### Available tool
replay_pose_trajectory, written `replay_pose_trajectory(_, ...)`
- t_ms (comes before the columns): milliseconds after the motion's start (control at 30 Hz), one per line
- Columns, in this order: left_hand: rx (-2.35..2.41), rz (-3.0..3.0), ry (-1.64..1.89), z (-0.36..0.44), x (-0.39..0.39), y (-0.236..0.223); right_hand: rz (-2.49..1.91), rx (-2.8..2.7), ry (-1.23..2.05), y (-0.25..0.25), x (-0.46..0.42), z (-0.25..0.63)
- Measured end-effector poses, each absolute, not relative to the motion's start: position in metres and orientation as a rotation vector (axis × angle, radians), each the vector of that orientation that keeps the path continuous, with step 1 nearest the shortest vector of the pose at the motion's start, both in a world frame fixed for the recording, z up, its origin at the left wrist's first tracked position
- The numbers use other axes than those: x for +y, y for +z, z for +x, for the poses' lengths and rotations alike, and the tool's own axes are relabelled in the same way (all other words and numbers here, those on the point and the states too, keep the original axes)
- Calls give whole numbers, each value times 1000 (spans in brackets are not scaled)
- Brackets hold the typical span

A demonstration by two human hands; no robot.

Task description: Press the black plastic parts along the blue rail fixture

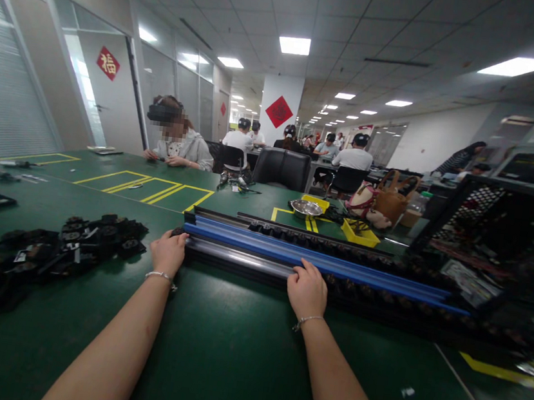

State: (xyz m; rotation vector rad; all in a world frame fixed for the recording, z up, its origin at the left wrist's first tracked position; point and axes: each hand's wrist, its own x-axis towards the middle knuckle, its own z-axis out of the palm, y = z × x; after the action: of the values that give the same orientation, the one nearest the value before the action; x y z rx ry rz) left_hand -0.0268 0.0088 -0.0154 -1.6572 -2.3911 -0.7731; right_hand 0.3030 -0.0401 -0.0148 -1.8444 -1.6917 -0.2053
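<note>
A long metal rail assembly (240, 258) with a shiny silver front channel lies across the green table, with long blue strips (336, 267) along its top. At its left end, my left hand (167, 254) is closed around a small black part (178, 232), mostly hidden by the fingers. Farther right, my right hand (307, 290) has its fingers curled over the silver channel. Rows of black parts (372, 293) sit along the rail to the right of that hand. To the left spreads a pile of loose black parts (72, 238).
A metal bowl (305, 207) and a yellow tray (360, 233) stand beyond the rail. A co-worker (179, 140) sits across the table at the left. Dark equipment (478, 226) rises at the right. Yellow tape (170, 193) marks the tabletop.
</note>
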Motion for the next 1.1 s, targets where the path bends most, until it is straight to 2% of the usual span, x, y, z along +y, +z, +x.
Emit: replay_pose_trajectory(1100, -2470, -1543, -1148, -30, 15, -28, -1852, -1697, -211, -15, -40, 303)
